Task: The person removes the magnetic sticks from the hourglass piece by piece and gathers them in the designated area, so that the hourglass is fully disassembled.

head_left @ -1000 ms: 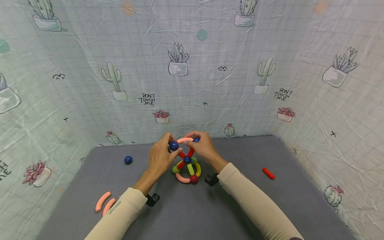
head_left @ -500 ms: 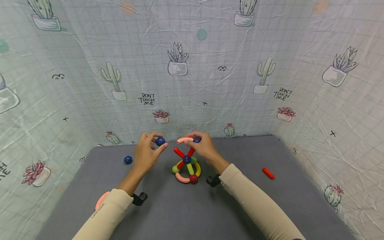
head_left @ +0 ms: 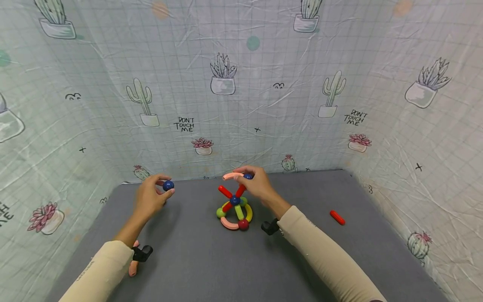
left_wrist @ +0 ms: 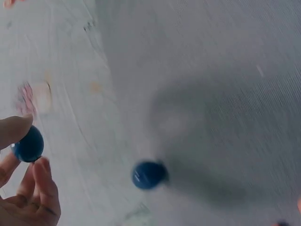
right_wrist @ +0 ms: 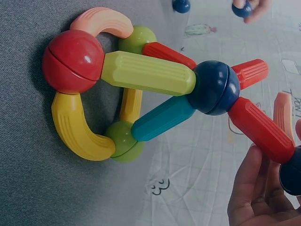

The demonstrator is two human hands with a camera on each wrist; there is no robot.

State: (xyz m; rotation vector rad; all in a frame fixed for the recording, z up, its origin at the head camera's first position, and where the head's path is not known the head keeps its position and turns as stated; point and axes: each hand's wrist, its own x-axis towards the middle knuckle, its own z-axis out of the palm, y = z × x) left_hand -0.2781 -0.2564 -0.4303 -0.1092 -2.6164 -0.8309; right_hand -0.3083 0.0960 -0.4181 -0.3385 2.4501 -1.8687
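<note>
My left hand pinches a blue ball between thumb and fingertips, above the table's left part. A second blue ball rests on the table below it, mostly hidden by the hand in the head view. My right hand holds the blue ball at the top of a magnetic stick-and-ball structure. From that ball a pink curved stick points left, its far end free. The structure's central blue ball carries red sticks, a green stick and a teal stick above a ring-shaped base.
Pink curved sticks lie at the table's left, partly behind my left forearm. A red stick lies on the right of the grey table. Cactus-print cloth stands around the back and sides.
My left hand has drawn its blue ball away from the pink curved stick's end and carried it left, over the other blue ball. The right hand stays at the top of the structure.
</note>
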